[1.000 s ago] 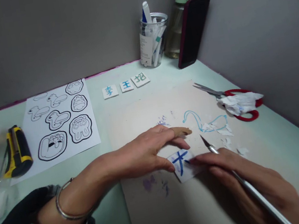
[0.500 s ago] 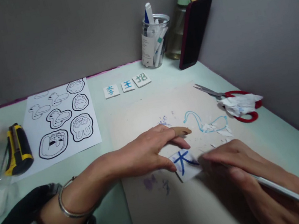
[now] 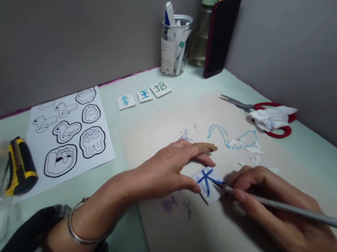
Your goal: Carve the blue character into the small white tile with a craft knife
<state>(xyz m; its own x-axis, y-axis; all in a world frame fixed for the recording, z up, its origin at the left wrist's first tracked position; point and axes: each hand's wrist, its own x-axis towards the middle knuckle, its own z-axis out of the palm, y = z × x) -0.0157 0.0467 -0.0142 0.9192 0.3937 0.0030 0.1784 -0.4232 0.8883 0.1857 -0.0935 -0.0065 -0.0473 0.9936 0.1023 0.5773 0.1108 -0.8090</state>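
A small white block (image 3: 213, 196) with a blue character drawn on it lies on the pale board (image 3: 179, 245). My left hand (image 3: 175, 166) steadies it, thumb against its left corner and fingers along the far edge; one fingertip wears a tan cover. My right hand (image 3: 276, 202) is closed around a slim silver craft knife (image 3: 283, 206), held like a pen. The knife's pointed tip meets the block at the lower right stroke of the character. White shavings (image 3: 253, 150) are scattered on the board beyond my right hand, over a blue swan outline.
Red-handled scissors (image 3: 269, 104) with crumpled white paper on them lie at right. Behind stand a jar of pens (image 3: 171, 51), a phone (image 3: 221, 38) and a green-lidded bottle (image 3: 199, 42). Three character tiles (image 3: 144, 96), a printed sheet (image 3: 96, 121) and a yellow-black cutter (image 3: 21, 167) lie left.
My right hand has shifted slightly down and turned, so the knife tip and more of the drawn character show. My left hand stays on the block.
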